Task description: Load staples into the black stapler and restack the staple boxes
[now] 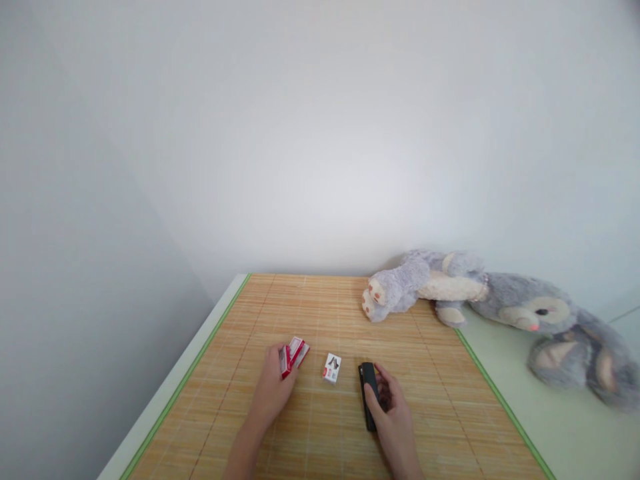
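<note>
My left hand is closed around a small red-and-white box. Just beyond its fingers, more red-and-white box shows, touching the held one; whether the hand also grips that part I cannot tell. A black stapler lies lengthwise on the mat, with my right hand gripping it from the right, thumb on top and fingers along the far side. Between my two hands a small white box with a dark picture and red marks on its top rests on the mat, untouched.
A woven bamboo mat with green edging covers much of the pale table. Along the back right lies a grey plush rabbit, its feet on the mat and its head beyond the mat's edge. A white wall stands behind.
</note>
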{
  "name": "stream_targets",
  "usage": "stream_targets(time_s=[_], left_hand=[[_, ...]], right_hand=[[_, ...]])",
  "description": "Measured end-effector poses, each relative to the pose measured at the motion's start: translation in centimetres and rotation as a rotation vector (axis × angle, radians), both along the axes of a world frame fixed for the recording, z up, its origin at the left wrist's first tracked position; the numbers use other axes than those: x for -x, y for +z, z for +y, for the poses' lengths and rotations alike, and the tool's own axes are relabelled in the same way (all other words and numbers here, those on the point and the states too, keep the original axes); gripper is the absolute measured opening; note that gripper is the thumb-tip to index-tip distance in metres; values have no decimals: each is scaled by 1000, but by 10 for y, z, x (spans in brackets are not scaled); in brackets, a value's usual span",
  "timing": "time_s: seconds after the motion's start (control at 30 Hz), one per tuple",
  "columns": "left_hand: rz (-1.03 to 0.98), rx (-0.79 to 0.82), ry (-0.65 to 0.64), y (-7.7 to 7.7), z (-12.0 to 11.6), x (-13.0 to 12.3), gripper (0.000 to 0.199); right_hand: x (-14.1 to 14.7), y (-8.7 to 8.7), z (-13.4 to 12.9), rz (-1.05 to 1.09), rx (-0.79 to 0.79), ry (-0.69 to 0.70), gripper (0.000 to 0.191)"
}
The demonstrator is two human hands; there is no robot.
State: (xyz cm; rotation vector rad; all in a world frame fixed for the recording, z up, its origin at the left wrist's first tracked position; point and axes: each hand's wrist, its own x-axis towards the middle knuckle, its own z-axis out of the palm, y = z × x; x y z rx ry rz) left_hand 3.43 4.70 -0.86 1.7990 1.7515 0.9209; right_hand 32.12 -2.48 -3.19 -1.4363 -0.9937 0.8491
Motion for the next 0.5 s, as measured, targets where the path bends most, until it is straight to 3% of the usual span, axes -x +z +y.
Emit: stream_targets(time_s=[0.17, 0.33, 0.5], left_hand=[[89, -12, 171, -3, -19, 19, 40], [290, 4, 229, -7, -45, 21, 42], [431, -42, 218, -5, -24, -4, 39]], right_hand=[[0, 1, 0, 21, 16, -2, 61], [1, 4, 0, 9, -7, -11, 59], [1, 4, -1, -6, -8, -3, 57]])
